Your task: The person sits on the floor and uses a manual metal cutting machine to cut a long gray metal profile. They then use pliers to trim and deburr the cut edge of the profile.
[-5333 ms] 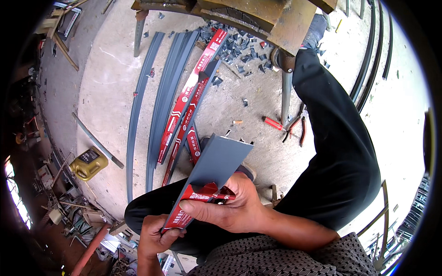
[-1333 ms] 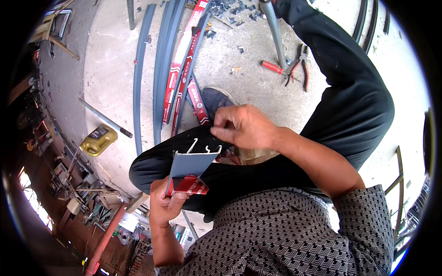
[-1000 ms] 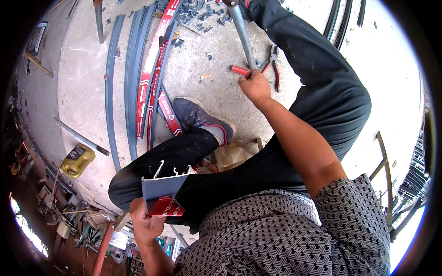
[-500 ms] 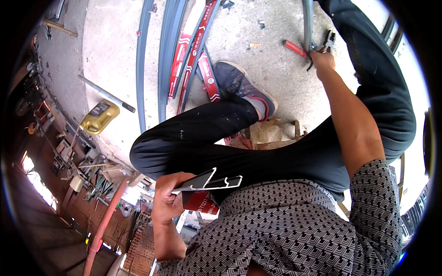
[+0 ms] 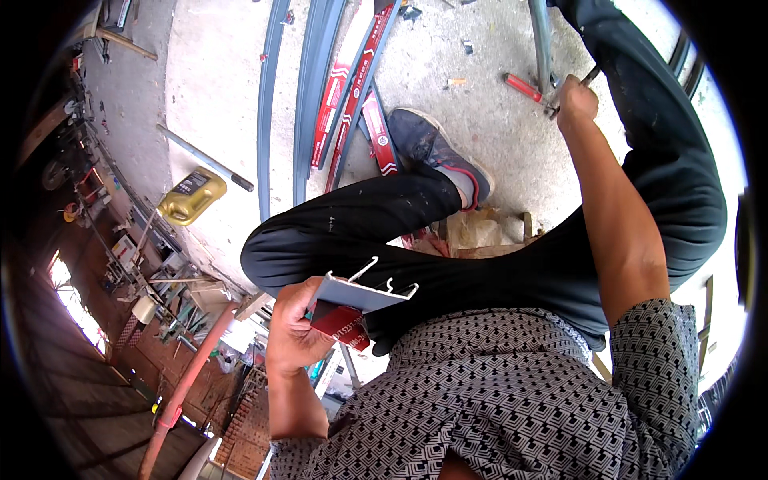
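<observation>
My left hand [image 5: 292, 336] grips a short grey aluminium profile piece [image 5: 364, 290] with red film on its underside, held low beside my bent knee. My right hand [image 5: 576, 100] is stretched far out to the concrete floor and is closed around a pair of dark-handled pliers [image 5: 591, 75], of which only a handle tip shows above the fist. A red-handled screwdriver [image 5: 522, 86] lies on the floor just left of that hand.
Long grey profiles [image 5: 308, 104] and red-wrapped profiles [image 5: 352, 96] lie on the floor ahead of my shoe [image 5: 436, 148]. A yellow jug [image 5: 190, 196] and a grey tube [image 5: 204, 158] are at left. A metal leg [image 5: 541, 40] stands near the right hand. Cluttered shelves fill the lower left.
My right hand left the profile piece, reached out to the floor and closed on the pliers. My left hand kept the piece, lowered and tilted it flatter.
</observation>
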Demonstrator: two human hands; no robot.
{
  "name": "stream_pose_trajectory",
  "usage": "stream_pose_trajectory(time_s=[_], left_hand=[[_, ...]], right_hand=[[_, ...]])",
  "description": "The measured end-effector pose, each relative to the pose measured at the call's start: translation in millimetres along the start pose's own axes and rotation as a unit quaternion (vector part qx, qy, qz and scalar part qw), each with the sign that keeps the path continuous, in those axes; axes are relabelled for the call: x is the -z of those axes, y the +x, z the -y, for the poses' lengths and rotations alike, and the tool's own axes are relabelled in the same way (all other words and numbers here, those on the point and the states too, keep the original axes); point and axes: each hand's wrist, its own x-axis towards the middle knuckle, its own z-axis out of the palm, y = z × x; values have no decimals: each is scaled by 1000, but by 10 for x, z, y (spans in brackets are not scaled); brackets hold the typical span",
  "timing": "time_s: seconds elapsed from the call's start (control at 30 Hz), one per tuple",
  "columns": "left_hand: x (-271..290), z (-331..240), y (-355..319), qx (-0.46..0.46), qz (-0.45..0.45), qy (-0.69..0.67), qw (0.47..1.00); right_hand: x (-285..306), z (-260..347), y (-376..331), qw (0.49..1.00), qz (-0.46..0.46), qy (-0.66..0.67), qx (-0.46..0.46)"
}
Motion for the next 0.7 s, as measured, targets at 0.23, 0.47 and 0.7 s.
stream_pose_trajectory(time_s=[0.23,0.47,0.7], left_hand=[[-174,-166,211,-100,-20,8,995],[-220,-377,338,-68,21,-53,996],[-273,-347,286,-75,15,-36,996]], right_hand=[[289,59,-578,987,51,151,11],[840,5,-1396,942,220,247,51],[1192,-81,-1875,933,298,97,178]])
